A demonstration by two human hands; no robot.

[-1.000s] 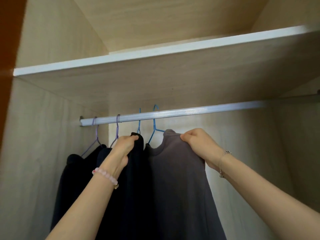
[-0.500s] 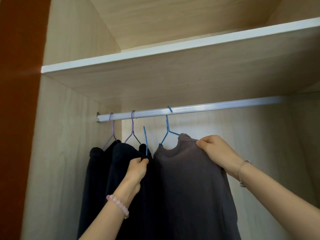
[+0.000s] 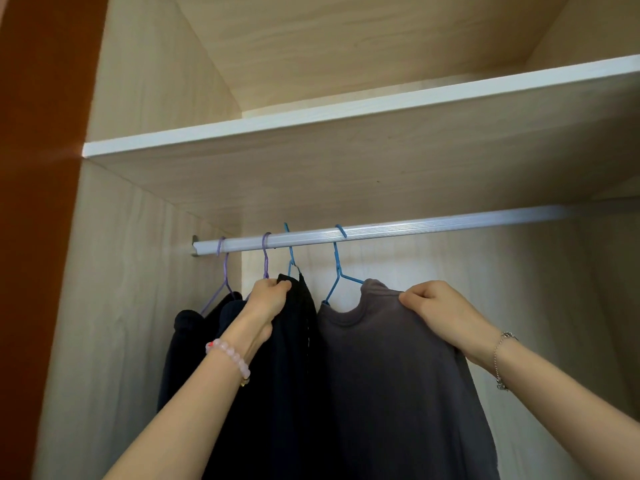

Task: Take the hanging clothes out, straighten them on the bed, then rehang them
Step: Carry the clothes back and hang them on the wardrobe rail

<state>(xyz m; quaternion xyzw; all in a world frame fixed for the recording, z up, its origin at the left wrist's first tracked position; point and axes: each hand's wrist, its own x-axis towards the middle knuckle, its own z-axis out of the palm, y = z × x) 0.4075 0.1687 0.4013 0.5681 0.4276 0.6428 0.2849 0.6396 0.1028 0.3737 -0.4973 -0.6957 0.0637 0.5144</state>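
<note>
1. Grey top hangs on a blue hanger; the right hand pinches its shoulder, just right of the collar.
2. Black garment hangs just left; the left hand grips its top edge, under a second blue hanger.
3. The rail runs above both hands, with open rail right of the right hand.
4. Left of the left hand, purple hangers crowd the side panel.
5. A shelf sits above the rail.

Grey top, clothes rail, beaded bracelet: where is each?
grey top (image 3: 398, 375), head view, front cloth below the collar.
clothes rail (image 3: 450, 224), head view, bare stretch towards the right.
beaded bracelet (image 3: 230, 356), head view, its pink beads.
</note>
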